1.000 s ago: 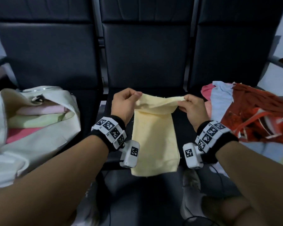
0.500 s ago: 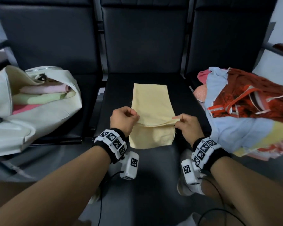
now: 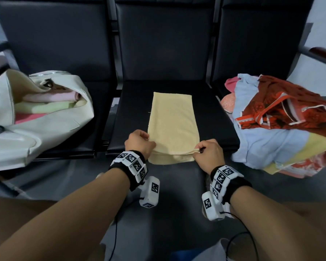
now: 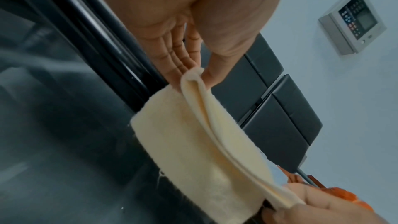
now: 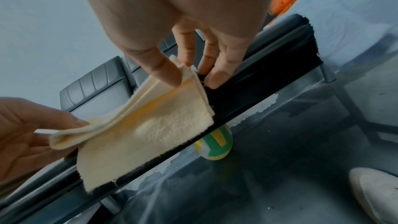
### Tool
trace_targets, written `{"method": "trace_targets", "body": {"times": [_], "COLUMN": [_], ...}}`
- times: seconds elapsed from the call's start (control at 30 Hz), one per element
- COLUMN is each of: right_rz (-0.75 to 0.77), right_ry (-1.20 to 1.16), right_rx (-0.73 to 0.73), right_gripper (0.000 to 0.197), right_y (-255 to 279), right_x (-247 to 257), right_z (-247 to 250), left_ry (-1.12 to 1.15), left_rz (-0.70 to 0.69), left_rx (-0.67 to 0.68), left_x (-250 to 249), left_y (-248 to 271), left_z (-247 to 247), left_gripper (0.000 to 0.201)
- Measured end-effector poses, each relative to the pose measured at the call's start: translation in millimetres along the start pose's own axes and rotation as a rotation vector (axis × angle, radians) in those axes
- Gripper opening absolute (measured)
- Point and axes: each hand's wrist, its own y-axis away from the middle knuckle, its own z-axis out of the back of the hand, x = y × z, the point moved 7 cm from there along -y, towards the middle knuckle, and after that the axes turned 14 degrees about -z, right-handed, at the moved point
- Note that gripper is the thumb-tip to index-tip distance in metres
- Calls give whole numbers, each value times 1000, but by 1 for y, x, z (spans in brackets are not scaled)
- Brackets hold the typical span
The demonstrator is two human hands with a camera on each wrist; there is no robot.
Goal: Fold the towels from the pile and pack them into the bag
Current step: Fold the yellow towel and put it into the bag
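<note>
A pale yellow towel (image 3: 172,127) lies lengthwise on the middle black seat, folded into a narrow strip, its near end hanging over the front edge. A heap of coloured towels (image 3: 279,125) fills the right seat. The cream bag (image 3: 45,117) on the left seat holds folded towels.

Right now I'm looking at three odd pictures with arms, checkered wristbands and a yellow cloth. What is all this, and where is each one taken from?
No machine here: a person is folding towels, wearing cameras. The wide picture comes from a head camera looking down; the other two come from cameras strapped to each wrist, looking along the fingers. The left hand and right hand each pinch a near corner of the yellow towel, which lies on the middle black seat with its near end hanging over the front edge. On the left seat sits a white bag already holding folded towels. On the right seat lies the unfolded pile. A striped ball sits on the floor beneath.
</note>
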Motion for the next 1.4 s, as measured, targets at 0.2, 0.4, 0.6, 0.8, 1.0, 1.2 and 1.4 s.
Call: {"method": "trace_targets", "body": {"times": [0.2,0.4,0.6,0.8,1.0,1.2,1.4], "right_rz": [-97,-209,-304,-418,-421,-319,-152], "right_ry": [25,-48,-167,-270,-372,-446,-498], "right_rx": [33,65,37,78,189,95,-35], "right_gripper": [20,17,17,44,25,10,30], "right_y": [2,4,0,-3,-10,-12,-20], "right_x": [-4,-4,-6,-8,-4,14,45], "right_z": [-2,-11,-13,-15,-24,-9,25], "left_ry": [-74,-117,-83,-48,-57,63,247], "left_rz": [88,112,165,191,145,42,-141], "left_rx": [59,77,42,97,176,-19,-129], "left_x": [10,6,1,-4,-5,-19,-48], "left_y": [7,16,22,30,28,22,1], "left_z": [3,-4,-12,-26,-30,-10,10], "left_gripper": [7,13,12,23,21,18,11]}}
